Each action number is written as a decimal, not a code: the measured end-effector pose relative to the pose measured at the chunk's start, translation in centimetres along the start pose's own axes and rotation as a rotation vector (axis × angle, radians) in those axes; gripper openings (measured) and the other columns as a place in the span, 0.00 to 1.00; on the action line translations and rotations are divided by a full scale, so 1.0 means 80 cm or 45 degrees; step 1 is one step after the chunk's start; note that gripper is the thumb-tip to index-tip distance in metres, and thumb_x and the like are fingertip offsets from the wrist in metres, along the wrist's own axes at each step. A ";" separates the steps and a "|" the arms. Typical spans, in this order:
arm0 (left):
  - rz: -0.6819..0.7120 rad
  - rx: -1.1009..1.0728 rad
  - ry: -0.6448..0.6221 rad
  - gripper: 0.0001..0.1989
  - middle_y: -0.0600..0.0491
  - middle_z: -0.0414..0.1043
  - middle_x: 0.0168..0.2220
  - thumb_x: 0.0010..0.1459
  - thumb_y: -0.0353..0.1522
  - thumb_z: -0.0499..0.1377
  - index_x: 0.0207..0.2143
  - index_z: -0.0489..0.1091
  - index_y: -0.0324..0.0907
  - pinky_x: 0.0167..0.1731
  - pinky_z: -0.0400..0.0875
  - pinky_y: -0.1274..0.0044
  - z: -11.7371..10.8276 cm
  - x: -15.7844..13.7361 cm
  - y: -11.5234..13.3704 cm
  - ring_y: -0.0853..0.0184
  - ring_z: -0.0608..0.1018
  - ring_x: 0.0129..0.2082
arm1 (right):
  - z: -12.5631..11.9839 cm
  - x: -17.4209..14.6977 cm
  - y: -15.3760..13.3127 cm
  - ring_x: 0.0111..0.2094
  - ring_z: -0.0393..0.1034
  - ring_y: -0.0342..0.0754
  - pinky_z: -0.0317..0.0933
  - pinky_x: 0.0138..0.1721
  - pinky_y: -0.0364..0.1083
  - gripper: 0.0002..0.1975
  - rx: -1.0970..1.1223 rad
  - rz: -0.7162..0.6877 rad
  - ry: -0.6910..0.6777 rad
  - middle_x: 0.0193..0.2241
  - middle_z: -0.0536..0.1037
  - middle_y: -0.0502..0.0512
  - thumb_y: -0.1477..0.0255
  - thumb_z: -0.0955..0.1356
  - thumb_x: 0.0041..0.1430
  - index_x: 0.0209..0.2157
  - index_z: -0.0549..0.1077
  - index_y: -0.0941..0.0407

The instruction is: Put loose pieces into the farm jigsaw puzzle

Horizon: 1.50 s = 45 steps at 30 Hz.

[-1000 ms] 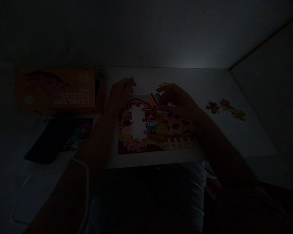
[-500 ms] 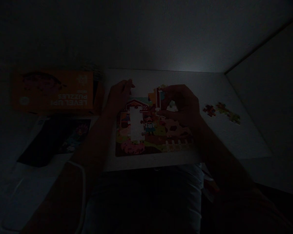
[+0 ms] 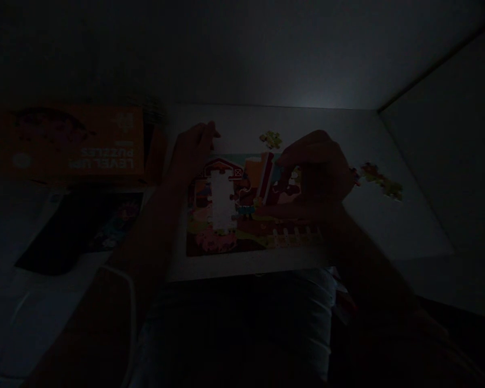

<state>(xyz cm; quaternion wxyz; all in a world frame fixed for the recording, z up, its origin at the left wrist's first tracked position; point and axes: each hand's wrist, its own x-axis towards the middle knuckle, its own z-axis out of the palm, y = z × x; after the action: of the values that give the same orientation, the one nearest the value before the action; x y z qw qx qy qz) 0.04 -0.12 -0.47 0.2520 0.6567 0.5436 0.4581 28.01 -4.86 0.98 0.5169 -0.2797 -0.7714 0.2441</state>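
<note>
The colourful cardboard farm jigsaw (image 3: 242, 215) lies flat on the white board (image 3: 242, 267) across my lap, and I use it as my landmark. It is mostly assembled, with a tall white gap (image 3: 221, 202) showing in its left half, below the red barn roof.

My right hand (image 3: 313, 175) hovers over the jigsaw's upper right part, fingers curled in and pinching an orange-and-red puzzle piece (image 3: 262, 175) that stands tilted on edge, its lower end touching or just above the picture; the dark keeps me from telling which. My left hand (image 3: 194, 148) rests at the jigsaw's upper left corner, fingertips drawn close together at the board; I cannot tell whether anything is between them.

Just beyond the jigsaw's top edge, between my hands, a single yellow-green loose piece (image 3: 270, 139) lies on the board. To the jigsaw's right, partly hidden behind my right hand, a small cluster of joined pieces (image 3: 382, 180) in red and green sits near the board's right edge.

Left of the jigsaw, well apart from it, lies an orange cardboard puzzle box (image 3: 70, 145) with white lettering seen upside down. Nearer to me than the box lies a dark printed sheet (image 3: 81, 229) on a pale surface. Everything is very dimly lit.
</note>
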 end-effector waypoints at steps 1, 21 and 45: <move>-0.009 -0.009 0.003 0.27 0.50 0.77 0.34 0.81 0.55 0.54 0.41 0.82 0.47 0.40 0.66 0.65 0.000 0.000 0.000 0.60 0.78 0.37 | 0.001 0.000 0.001 0.34 0.78 0.61 0.77 0.27 0.63 0.33 0.009 -0.034 0.015 0.44 0.83 0.57 0.40 0.87 0.47 0.51 0.85 0.38; -0.072 -0.004 -0.018 0.34 0.48 0.77 0.36 0.75 0.66 0.48 0.41 0.79 0.51 0.44 0.64 0.63 0.006 0.003 -0.011 0.55 0.74 0.41 | -0.019 0.004 -0.034 0.40 0.80 0.65 0.81 0.46 0.69 0.35 -0.309 0.045 -0.294 0.48 0.85 0.58 0.41 0.82 0.60 0.65 0.81 0.36; -0.053 -0.082 0.010 0.29 0.49 0.76 0.35 0.84 0.55 0.49 0.41 0.80 0.48 0.44 0.69 0.66 0.011 0.004 -0.016 0.58 0.79 0.38 | -0.008 0.005 0.023 0.55 0.80 0.66 0.76 0.57 0.64 0.22 -0.686 0.047 -0.704 0.56 0.83 0.63 0.54 0.75 0.76 0.64 0.85 0.45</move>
<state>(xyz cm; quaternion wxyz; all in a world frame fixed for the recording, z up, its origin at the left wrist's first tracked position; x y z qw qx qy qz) 0.16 0.69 -1.81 0.2805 0.6351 0.5428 0.4726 28.79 -3.21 0.22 0.1928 -0.3429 -0.9130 0.1080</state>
